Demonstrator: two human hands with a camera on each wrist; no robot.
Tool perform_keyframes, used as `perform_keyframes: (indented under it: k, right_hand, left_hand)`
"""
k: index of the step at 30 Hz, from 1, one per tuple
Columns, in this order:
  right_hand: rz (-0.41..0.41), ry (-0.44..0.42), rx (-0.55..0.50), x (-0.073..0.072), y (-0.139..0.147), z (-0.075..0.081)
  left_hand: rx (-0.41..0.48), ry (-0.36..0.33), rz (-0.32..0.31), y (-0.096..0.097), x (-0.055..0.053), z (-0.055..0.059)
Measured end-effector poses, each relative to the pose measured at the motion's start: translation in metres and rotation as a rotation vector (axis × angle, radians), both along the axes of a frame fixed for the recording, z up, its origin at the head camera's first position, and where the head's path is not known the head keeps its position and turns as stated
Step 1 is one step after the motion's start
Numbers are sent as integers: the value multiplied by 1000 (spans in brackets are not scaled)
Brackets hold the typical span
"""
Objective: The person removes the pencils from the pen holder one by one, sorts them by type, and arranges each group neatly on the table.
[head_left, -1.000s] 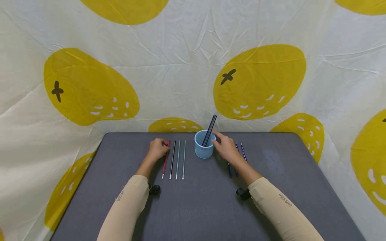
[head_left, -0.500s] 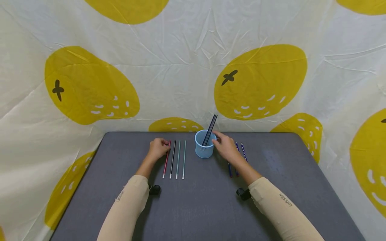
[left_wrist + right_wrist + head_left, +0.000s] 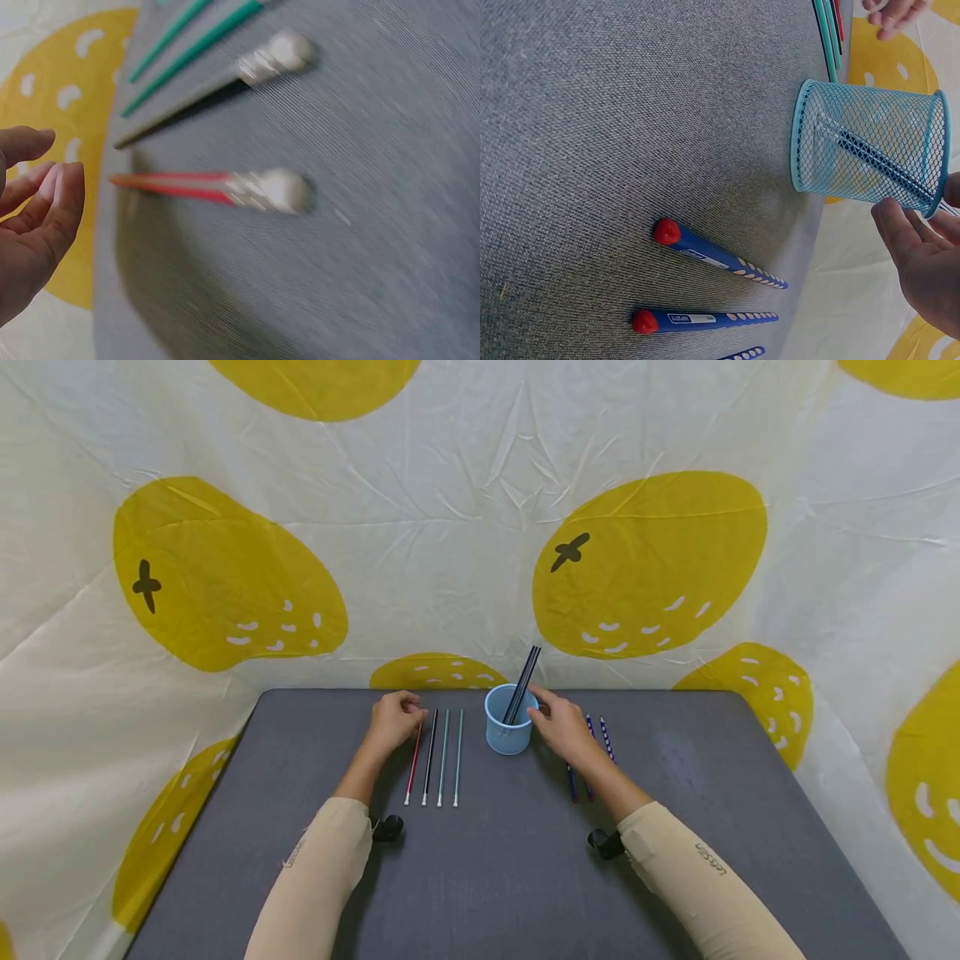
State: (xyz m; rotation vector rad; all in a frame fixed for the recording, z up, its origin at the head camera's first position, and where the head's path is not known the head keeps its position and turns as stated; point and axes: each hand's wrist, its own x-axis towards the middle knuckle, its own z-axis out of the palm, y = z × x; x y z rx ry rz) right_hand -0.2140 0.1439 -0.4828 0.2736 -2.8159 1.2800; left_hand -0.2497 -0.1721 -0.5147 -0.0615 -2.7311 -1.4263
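In the head view my left hand (image 3: 393,724) is over the far tip of a red pencil (image 3: 413,768). The left wrist view shows thumb and fingertips apart with nothing between them, and the red pencil (image 3: 180,186) lying on the table. A black pencil (image 3: 430,760) and two teal pencils (image 3: 443,760) lie in a row beside it. My right hand (image 3: 564,727) holds the light blue mesh pencil cup (image 3: 507,742) by its right side at the rim; the right wrist view shows fingers against its wall (image 3: 870,97). Several dark pencils (image 3: 522,683) lean in the cup.
Right of the cup, partly under my right forearm, lie blue pencils (image 3: 720,255) with pale dots and red ends. The grey table (image 3: 495,877) ends at a white cloth backdrop (image 3: 420,585) printed with yellow fruit.
My left hand has come off the red pencil and shifted slightly forward and right. The pencil stays in the row, tilted a little less. My right hand and the cup have not moved.
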Motion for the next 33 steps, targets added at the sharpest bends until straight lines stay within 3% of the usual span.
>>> perform_keyframes:
  k: [8, 14, 19, 24, 33]
  right_hand:
    - [8, 11, 3, 1, 2, 0]
    - [10, 13, -4, -1, 3, -1]
    - [9, 13, -2, -1, 3, -1]
    - [-2, 32, -3, -1, 2, 0]
    - [7, 31, -1, -3, 1, -2]
  left_hand:
    - [71, 90, -86, 27, -4, 33]
    - [21, 143, -150, 53, -8, 57]
    - [-5, 134, -206, 77, -12, 73]
    - [4, 147, -280, 101, -20, 80]
    - [38, 159, -362, 131, -37, 76]
